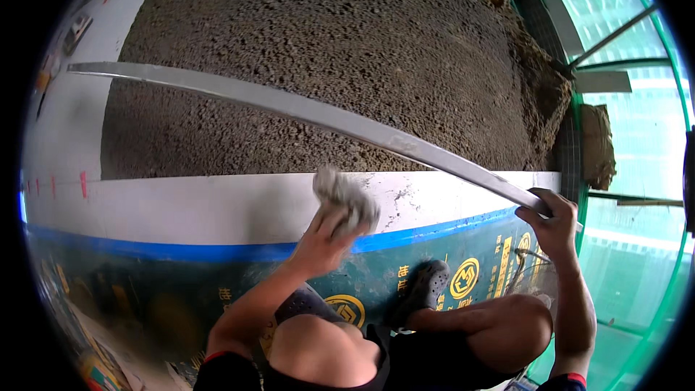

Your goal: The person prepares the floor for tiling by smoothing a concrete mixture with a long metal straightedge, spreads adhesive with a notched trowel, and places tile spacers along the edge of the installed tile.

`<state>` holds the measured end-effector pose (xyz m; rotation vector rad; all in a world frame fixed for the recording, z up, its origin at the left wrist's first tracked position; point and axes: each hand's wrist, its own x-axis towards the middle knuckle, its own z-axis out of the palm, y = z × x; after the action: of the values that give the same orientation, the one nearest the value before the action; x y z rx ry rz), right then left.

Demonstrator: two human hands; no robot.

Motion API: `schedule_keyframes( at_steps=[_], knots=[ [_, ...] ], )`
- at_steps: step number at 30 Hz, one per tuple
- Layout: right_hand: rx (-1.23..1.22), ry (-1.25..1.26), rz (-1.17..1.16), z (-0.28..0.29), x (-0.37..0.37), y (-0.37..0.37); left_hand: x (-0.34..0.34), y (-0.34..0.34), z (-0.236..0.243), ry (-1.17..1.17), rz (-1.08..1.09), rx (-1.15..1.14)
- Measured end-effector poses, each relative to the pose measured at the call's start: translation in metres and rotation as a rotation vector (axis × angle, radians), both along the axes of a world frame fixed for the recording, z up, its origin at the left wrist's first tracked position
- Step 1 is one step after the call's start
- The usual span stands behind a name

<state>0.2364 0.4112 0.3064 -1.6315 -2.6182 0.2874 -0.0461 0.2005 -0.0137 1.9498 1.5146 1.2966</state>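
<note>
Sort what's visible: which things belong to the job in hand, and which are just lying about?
Job, apparently:
blurred rag-like lump, in the left hand
long metal bar, in the right hand
rough brown layer beneath the bar

Lying about, seemingly:
brown bundle
pale panel

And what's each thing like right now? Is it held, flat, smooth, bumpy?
Gray wad: held, looks bunched, blurred
Left hand: closed around the wad
Metal bar: held, slanting across the picture
Right hand: gripping the bar near its right end
Brown grainy bed: spread out, bumpy
White strip: flat, dark specks toward the right
Blue tape: stuck along the strip
Shoe: worn
</note>
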Motion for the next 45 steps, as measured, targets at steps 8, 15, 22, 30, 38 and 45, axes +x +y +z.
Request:
schedule_keyframes(
  at_steps=[8,15,22,30,38,45],
  knots=[
    [-0.164,0.084,-0.119,-0.087,0.066,-0.021,0.013,0.019,-0.047,0.606,-0.623,-0.213],
    [-0.158,0.216,-0.287,-0.123,0.147,-0.048,-0.011,0.185,0.014,0.792,-0.063,0.119],
    [-0.227,0.350,-0.658,-0.146,0.226,-0.077,0.032,0.116,0.065,0.813,-0.854,0.143],
    [-0.312,0.708,-0.919,-0.194,0.286,-0.080,0.136,0.130,-0.029,0.644,-1.158,-0.291],
    [-0.273,0.954,-1.103,-0.206,0.321,-0.118,0.274,0.330,-0.022,0.662,-0.284,0.099],
    [-0.057,0.731,-1.273,-0.246,0.369,-0.223,0.314,0.215,-0.014,0.565,-0.831,0.172]
  ],
)
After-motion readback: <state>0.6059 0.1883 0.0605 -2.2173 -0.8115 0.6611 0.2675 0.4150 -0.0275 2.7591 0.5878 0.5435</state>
